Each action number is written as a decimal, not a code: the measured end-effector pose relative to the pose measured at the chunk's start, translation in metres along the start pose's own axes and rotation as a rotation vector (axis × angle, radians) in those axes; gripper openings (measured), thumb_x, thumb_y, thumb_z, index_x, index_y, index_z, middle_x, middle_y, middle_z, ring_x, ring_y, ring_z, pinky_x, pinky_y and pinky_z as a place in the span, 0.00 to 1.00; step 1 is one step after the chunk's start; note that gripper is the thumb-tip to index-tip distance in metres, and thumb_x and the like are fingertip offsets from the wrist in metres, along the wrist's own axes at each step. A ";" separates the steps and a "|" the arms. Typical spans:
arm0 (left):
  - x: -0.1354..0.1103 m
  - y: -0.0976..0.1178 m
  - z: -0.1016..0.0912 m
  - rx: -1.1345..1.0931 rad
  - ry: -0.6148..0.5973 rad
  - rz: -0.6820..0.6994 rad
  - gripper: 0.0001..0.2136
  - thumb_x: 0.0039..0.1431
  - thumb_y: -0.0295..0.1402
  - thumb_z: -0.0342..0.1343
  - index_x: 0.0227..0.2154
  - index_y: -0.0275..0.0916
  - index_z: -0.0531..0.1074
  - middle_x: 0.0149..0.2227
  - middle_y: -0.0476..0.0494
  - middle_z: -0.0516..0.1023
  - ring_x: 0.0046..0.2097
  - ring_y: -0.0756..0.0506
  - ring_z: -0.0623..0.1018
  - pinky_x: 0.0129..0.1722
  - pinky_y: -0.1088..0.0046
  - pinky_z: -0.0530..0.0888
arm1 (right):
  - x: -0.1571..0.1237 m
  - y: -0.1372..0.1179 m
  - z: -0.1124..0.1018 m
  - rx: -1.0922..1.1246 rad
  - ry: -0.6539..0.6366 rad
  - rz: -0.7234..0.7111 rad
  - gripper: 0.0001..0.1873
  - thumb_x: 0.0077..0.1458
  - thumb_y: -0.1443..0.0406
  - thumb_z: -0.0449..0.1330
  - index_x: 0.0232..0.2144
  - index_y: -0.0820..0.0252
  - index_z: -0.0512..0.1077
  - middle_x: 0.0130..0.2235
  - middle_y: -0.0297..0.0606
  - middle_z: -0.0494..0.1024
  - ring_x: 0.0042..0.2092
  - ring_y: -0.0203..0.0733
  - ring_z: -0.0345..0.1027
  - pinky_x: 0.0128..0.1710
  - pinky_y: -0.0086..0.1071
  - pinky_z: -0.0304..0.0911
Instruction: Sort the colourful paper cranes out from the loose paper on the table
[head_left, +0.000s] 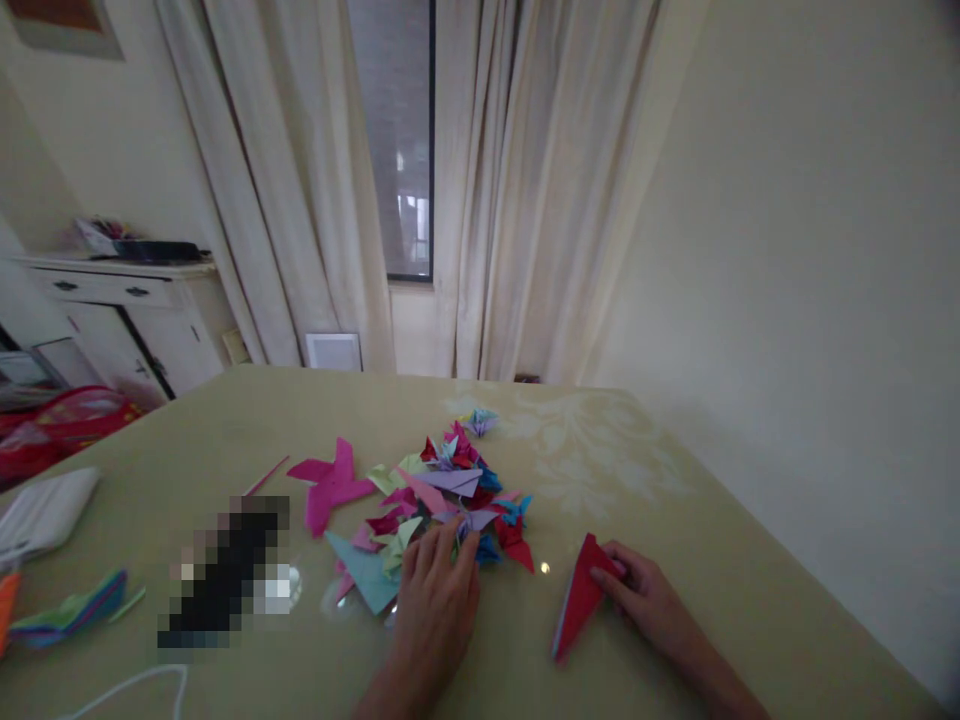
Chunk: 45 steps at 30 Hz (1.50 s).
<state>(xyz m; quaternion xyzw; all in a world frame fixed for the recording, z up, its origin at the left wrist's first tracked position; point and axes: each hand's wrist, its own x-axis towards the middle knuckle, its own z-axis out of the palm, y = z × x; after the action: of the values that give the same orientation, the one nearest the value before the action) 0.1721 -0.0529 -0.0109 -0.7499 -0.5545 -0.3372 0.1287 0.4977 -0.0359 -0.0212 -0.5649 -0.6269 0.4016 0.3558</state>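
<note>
My right hand (641, 590) pinches a folded red paper (579, 605) between thumb and fingers, its narrow point toward me. My left hand (439, 580) lies palm down at the near edge of a heap of small folded-paper figures. Its fingers are stretched forward, and a lilac paper figure (466, 520) is at the fingertips. Beside that hand sits a light-blue folded paper (364, 572). A red figure (514, 543) is at the heap's right side, and a magenta pinwheel-like paper (330, 487) rests to its left. What lies under my left palm is hidden.
On the left of the table (615, 450) are a blurred-out dark object (225, 575), a bunch of coloured strips (71, 615), a white packet (49, 512) and a white cord (142, 675). Curtains (555, 200) hang beyond the far edge; a wall (810, 300) stands at right.
</note>
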 end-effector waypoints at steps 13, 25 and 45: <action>0.007 -0.007 -0.021 -0.110 -0.063 -0.004 0.16 0.71 0.30 0.52 0.58 0.39 0.75 0.57 0.37 0.81 0.56 0.38 0.77 0.53 0.57 0.67 | 0.002 -0.030 0.021 -0.010 0.140 0.021 0.27 0.50 0.41 0.67 0.31 0.59 0.75 0.26 0.32 0.73 0.28 0.39 0.64 0.28 0.30 0.58; -0.004 0.005 -0.008 -0.144 -0.093 0.192 0.16 0.69 0.28 0.50 0.54 0.39 0.78 0.53 0.37 0.84 0.51 0.37 0.80 0.49 0.58 0.72 | 0.015 -0.022 0.020 -0.012 0.140 0.051 0.19 0.56 0.50 0.65 0.36 0.61 0.75 0.22 0.28 0.71 0.22 0.36 0.61 0.23 0.28 0.56; 0.116 -0.050 0.002 0.179 -0.514 -0.021 0.20 0.58 0.26 0.55 0.53 0.42 0.77 0.53 0.34 0.81 0.56 0.33 0.77 0.54 0.54 0.71 | 0.017 -0.023 0.034 -0.092 0.260 -0.195 0.03 0.62 0.65 0.60 0.35 0.56 0.74 0.32 0.35 0.79 0.35 0.42 0.70 0.39 0.34 0.63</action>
<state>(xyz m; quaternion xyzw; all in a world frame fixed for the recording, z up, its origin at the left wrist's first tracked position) 0.1451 0.0529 0.0537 -0.7907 -0.6043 -0.0865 0.0461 0.4556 -0.0238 -0.0147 -0.5645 -0.6450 0.2594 0.4449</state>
